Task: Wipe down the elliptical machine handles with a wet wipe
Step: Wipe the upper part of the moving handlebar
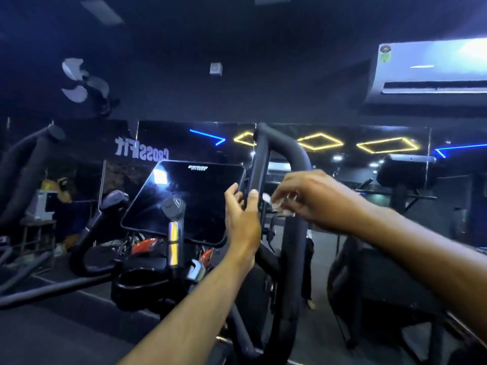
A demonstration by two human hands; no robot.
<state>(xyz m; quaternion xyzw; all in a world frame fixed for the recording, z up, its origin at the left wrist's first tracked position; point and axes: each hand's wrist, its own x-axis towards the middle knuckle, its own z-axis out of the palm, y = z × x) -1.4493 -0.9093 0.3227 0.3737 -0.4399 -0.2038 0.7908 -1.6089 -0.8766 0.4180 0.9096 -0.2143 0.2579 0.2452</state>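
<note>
The elliptical's right moving handle (262, 156) is a tall black looped bar rising in the middle of the view. My left hand (241, 212) grips its near upright about halfway up, thumb on the right side. My right hand (308, 198) hovers just right of that bar and pinches a small crumpled white wet wipe (271, 201) in its fingertips, close to the handle. Part of the wipe is hidden by my fingers. A short fixed grip (174, 206) with silver sensor plates stands left of my left hand.
The dark console screen (184, 196) sits left of the handle, with a cup holder (137, 283) below it. The left moving handle (29, 159) curves at far left. A mirror wall lies ahead and an air conditioner (432, 69) hangs at upper right.
</note>
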